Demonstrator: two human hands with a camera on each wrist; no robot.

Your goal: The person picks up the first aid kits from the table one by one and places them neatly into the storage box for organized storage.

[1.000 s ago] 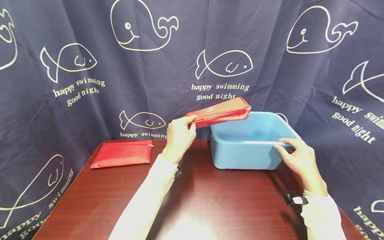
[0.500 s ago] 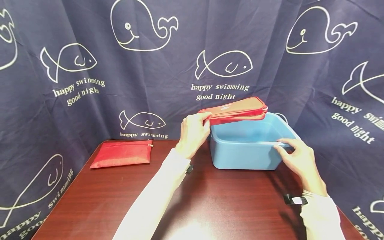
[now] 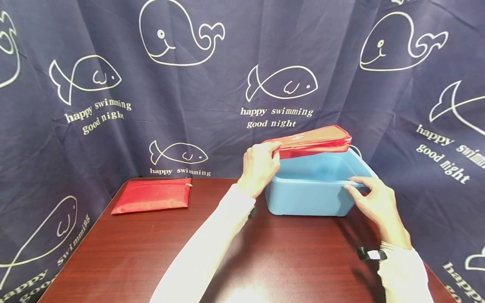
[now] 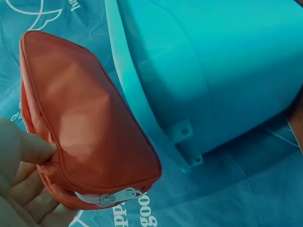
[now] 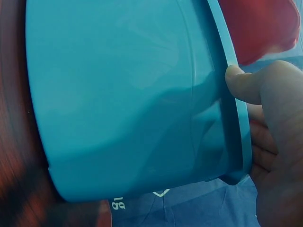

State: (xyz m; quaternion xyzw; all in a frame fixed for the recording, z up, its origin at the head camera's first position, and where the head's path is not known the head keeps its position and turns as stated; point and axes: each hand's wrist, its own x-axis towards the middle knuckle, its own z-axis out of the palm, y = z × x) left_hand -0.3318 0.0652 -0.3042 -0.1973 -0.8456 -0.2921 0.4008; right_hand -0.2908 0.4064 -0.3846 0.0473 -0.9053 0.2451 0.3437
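A red zippered pencil case (image 3: 316, 136) is held above the blue plastic bin (image 3: 307, 198), tilted with its far end raised. My left hand (image 3: 260, 167) pinches its near end between thumb and fingers; the left wrist view shows the pencil case (image 4: 94, 113) with its white zipper pull beside the bin's rim. In the head view my right hand (image 3: 379, 204) grips the bin's front right rim. Seen from the right wrist, the thumb (image 5: 244, 84) lies on the rim and the fingers are beyond it. The bin's floor is hidden.
A flat red zippered pouch (image 3: 151, 195) lies at the left back of the brown wooden table (image 3: 284, 256). Behind the table hangs a dark blue curtain (image 3: 223, 97) printed with whales and fish. Part of a white handle shows behind the bin.
My left hand has carried the pencil case to the right, farther over the bin. The right hand has kept its grip on the rim, and the bin stays where it was.
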